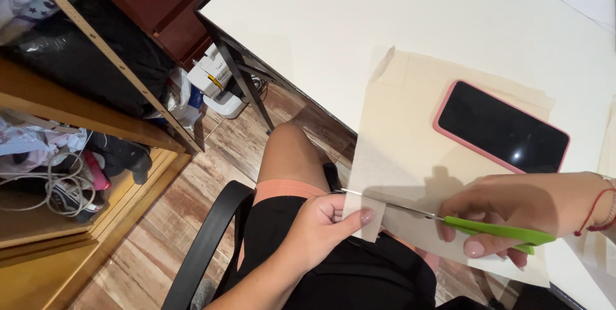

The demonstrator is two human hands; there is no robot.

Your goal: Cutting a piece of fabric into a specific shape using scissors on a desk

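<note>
A sheet of cream fabric lies on the white table and hangs over its near edge. My left hand pinches the fabric's lower left corner strip between thumb and fingers. My right hand holds green-handled scissors, their thin blades pointing left across the fabric toward my left hand. A phone in a pink case, screen dark, rests on the fabric farther back.
A wooden shelf unit with bags, cables and clutter stands at the left. A white appliance sits on the wood floor by the table leg. I sit on a black chair, knee under the table.
</note>
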